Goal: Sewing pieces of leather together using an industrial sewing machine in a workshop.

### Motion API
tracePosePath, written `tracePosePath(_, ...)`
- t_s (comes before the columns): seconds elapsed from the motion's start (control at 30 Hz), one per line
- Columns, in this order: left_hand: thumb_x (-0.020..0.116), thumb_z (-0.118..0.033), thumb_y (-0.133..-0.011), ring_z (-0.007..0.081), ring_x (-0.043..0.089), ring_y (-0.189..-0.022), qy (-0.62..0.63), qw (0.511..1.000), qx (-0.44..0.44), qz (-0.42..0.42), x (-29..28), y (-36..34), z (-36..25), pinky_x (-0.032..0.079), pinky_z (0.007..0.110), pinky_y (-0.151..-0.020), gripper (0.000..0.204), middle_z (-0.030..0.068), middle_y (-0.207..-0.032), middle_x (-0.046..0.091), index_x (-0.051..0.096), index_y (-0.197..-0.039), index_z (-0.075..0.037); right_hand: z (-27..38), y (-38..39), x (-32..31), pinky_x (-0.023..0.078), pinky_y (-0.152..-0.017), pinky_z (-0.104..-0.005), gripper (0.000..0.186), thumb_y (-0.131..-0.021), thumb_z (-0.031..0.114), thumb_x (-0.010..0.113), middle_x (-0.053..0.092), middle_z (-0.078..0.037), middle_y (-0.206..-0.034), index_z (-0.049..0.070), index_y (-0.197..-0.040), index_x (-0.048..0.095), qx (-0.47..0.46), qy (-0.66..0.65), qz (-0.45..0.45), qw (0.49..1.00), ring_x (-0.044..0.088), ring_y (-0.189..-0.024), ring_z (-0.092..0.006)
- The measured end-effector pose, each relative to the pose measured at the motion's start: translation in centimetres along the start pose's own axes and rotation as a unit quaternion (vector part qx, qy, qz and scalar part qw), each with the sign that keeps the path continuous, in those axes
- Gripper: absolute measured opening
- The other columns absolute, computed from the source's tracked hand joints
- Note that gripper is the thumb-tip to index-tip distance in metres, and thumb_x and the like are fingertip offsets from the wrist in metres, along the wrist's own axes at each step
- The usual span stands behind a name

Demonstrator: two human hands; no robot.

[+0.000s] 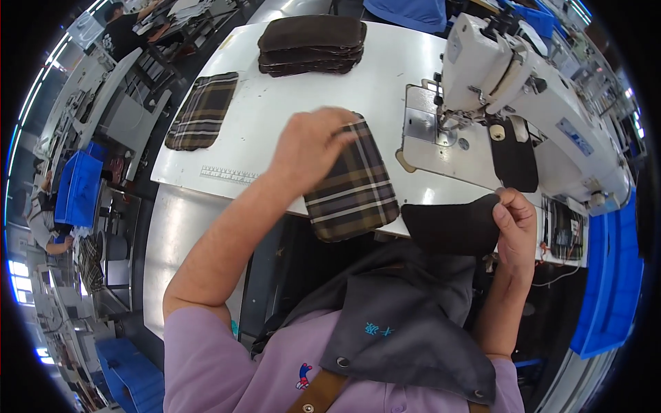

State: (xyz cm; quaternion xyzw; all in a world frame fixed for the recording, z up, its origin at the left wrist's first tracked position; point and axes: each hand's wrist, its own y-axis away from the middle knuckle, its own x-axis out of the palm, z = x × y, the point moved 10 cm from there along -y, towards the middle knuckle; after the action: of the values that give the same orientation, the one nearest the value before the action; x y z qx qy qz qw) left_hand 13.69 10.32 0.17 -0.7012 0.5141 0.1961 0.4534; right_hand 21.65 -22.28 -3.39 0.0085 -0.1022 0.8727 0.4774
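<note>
- Plaid fabric piece (352, 186) is the thing in your left hand (310, 148): it lies at the near edge of the white table (289, 103), its lower end hanging a little past the edge, and your fingers are closed over its top end
- Far to your left, a second plaid piece (202, 111) lies flat by the table's left edge, well apart from the one you hold
- A printed ruler strip (228, 176) runs along the table's near edge, just left of your left wrist
- At the far side of the table, a stack of dark brown pieces (311, 45) sits beyond your left hand
- To the right of the plaid piece you hold, a black fabric piece (451, 224) is pinched at its right corner between the thumb and fingers of your right hand (516, 227); it hangs in front of the table edge, just beside the plaid piece
- Above your right hand stands the white sewing machine (523, 82), with another black piece (513, 158) lying under its arm
- Along your right, a blue bin (609, 275) stands beside the table
</note>
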Motion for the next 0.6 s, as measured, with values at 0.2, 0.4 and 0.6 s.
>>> tracePosePath(0.2,0.089,-0.03,-0.083,0.0243,0.07,-0.095,-0.085,0.985,-0.145,0.044,2.1,-2.4,6.5,0.056,0.036,-0.086,0.043,0.0114,-0.106,0.074,0.074,-0.112,-0.003,4.2,0.3,7.9,0.041,-0.067,-0.0203,0.006,-0.093,0.0,0.074,0.064,0.001,-0.087,-0.001,-0.096,0.07,-0.027,0.0,0.135,0.99,0.053,-0.075,-0.0038)
tracePosePath(0.4,0.082,-0.019,-0.093,0.0068,0.063,-0.073,0.24,0.944,-0.217,0.06,6.4,-0.6,1.3,0.052,0.025,-0.069,0.022,0.0033,-0.083,0.075,0.077,-0.102,0.001,0.8,-2.5,9.7,0.044,-0.068,-0.02,0.011,-0.091,0.007,0.08,0.067,0.002,-0.089,0.001,-0.095,0.072,0.034,0.02,0.05,0.998,0.057,-0.077,-0.0029)
tracePosePath(0.6,0.073,-0.005,-0.098,0.0048,0.067,-0.08,0.396,0.886,-0.221,0.094,5.5,1.2,-4.2,0.054,0.021,-0.072,0.014,0.0037,-0.088,0.076,0.076,-0.107,0.005,2.2,-3.0,8.3,0.049,-0.076,-0.0246,0.014,-0.088,0.01,0.082,0.071,-0.002,-0.094,0.002,-0.091,0.071,-0.181,0.174,-0.038,0.967,0.059,-0.083,-0.0069)
